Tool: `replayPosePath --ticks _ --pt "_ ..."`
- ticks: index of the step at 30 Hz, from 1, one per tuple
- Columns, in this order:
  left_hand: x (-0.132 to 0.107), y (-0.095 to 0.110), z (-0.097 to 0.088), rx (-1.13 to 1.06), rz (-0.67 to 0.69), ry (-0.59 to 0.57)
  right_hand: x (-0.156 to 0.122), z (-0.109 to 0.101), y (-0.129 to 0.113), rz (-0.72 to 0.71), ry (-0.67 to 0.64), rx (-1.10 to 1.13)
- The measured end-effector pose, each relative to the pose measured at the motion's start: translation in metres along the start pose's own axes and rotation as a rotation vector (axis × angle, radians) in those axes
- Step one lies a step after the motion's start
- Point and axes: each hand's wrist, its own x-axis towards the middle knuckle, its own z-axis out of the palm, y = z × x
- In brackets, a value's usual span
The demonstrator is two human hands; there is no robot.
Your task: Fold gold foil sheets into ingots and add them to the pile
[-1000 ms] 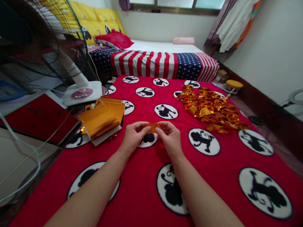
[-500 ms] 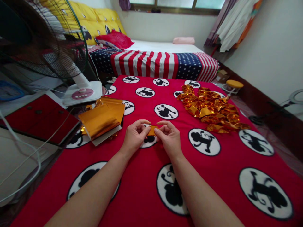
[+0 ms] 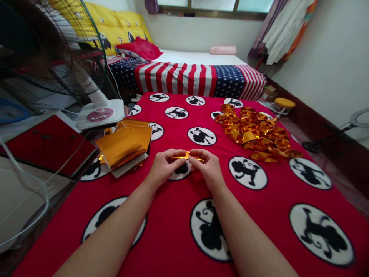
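Note:
Between my two hands a small folded piece of gold foil paper is held above the red cloth. My left hand pinches its left part between thumb and fingers. From the other side my right hand grips it, the thumb pressed near the middle. The fingers cover much of the paper. To the left lies a stack of flat gold foil sheets. A heap of folded gold foil pieces spreads over the cloth at the right.
A fan stands at the left behind the foil stack, beside a dark red panel and a white cable. Beyond the cloth is a bed with a striped, starred cover. A yellow-topped stool stands at the right.
The foil paper has tilted from a flat face toward me to a thin, edge-on shape with pointed sides. My fingers have closed in over it, and both hands stay in nearly the same place.

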Motion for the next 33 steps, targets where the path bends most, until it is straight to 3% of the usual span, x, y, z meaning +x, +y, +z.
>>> replayPosePath --ticks 14,19,27,33 --pt "0.000 0.003 -0.001 -0.067 -0.054 0.017 -0.002 0.002 -0.001 -0.025 0.006 -0.051" --pt "0.001 0.006 0.000 0.004 -0.039 0.051 -0.002 0.006 0.004 -0.060 0.012 -0.086" --pt "-0.003 0.005 0.008 0.357 0.188 0.071 -0.004 0.008 0.010 -0.178 0.061 -0.220" --pt "-0.005 0.005 0.008 0.446 0.252 0.124 -0.005 0.009 0.012 -0.226 0.126 -0.313"
